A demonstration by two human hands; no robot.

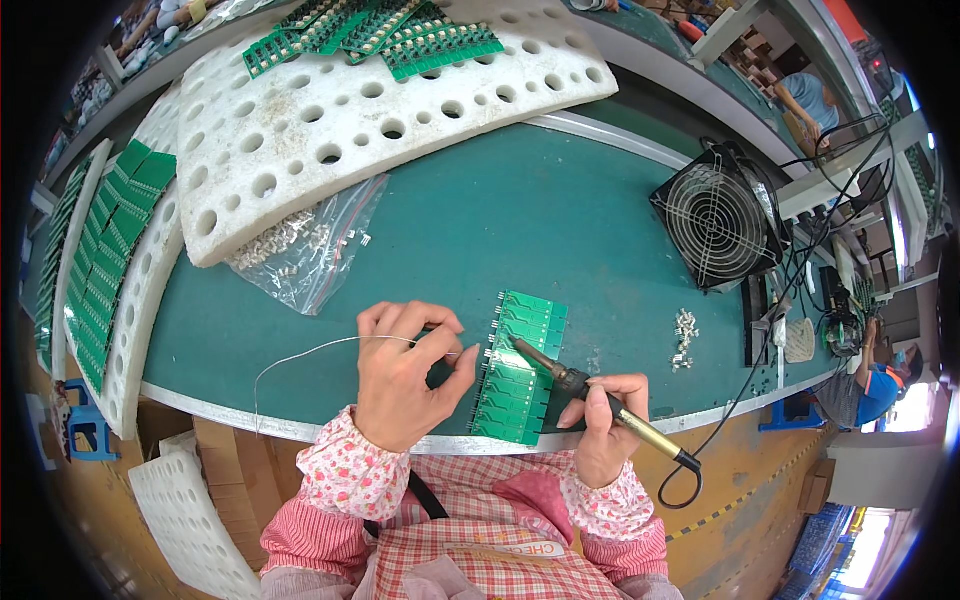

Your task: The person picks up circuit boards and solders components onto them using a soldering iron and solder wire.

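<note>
A green circuit board panel (pixel 518 375) lies on the green bench mat in front of me, with a row of dark pins along its left edge. My right hand (pixel 606 420) is closed round the handle of a soldering iron (pixel 570 382), whose tip points at the upper middle of the panel. Thin solder wire (pixel 310 352) runs through the fingers of my left hand (pixel 405 375), which is pinched on it just left of the panel. The wire's tail curves away to the left and down.
Behind stands a white foam board (pixel 290 165) with holes, carrying several populated boards (pixel 440 50). A plastic bag (pixel 315 250) of small white connectors lies beneath its edge. On the right are a black fan (pixel 715 220), loose white connectors (pixel 684 340) and cables. More green panels (pixel 110 260) rest at left.
</note>
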